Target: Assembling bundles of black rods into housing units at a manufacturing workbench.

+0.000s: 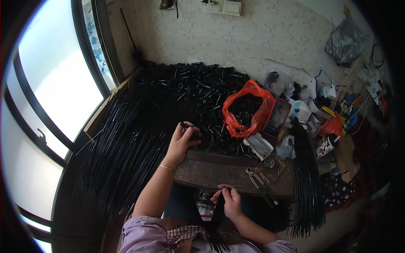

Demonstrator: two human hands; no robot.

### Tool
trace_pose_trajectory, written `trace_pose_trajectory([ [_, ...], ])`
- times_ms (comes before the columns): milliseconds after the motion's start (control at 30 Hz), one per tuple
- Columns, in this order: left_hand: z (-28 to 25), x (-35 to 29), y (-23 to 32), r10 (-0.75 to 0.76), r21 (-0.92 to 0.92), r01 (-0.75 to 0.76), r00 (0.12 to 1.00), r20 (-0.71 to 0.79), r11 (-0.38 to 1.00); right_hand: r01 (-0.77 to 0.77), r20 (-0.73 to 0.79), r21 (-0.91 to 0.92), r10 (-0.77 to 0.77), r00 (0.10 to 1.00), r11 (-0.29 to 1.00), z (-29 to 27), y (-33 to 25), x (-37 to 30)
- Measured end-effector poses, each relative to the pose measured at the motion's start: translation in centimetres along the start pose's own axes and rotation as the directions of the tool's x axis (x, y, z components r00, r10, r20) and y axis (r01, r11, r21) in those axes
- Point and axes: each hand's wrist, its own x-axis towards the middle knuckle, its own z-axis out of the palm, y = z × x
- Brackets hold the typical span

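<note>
My left hand (pixel 182 141) is raised over the near edge of the black heap, its fingers closed round a short black tubular piece (pixel 183 125). Lower and to the right, in front of the worktop's near edge, my right hand (pixel 231 201) is closed in a pinch. A thin wire (pixel 231 186) sticks out sideways from its fingertips. Past my left hand lies a big pile of short black tubular pieces (pixel 198 84). Long thin black rods (pixel 126 147) are spread to its left.
On the brown worktop (pixel 202 175) lie pincers (pixel 255 177) with dark green handles. Behind them stand a tray of wires (pixel 259 145), a phone (pixel 277 118) and an open red plastic bag (pixel 249 105) holding black pieces. A bundle of black rods (pixel 304 185) hangs over the right edge.
</note>
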Motion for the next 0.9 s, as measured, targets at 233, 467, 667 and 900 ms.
trace_pose_trajectory([
  [233,-2.9,1.3,-7.5,-0.002,0.993,-0.030,1.000,0.030,-0.118,0.089,-0.086,0.054,-0.084,0.993,0.995,-1.3,0.7,-0.5],
  [467,2.1,-1.3,-7.0,0.294,0.970,-0.218,0.939,0.177,0.112,0.040,-0.010,0.031,-0.040,0.999,0.999,-3.0,-1.7,-2.1],
  [667,-1.6,-8.8,-8.8,0.071,0.866,-0.304,0.951,0.301,0.396,0.086,-0.021,-0.013,-0.086,0.996,0.996,-2.8,-1.7,-1.1],
  [900,1.5,-11.0,-6.6,0.021,-0.121,-0.022,1.000,-0.010,0.992,0.085,0.016,-0.067,-0.085,0.996,0.994,-1.2,-0.6,-1.3],
])
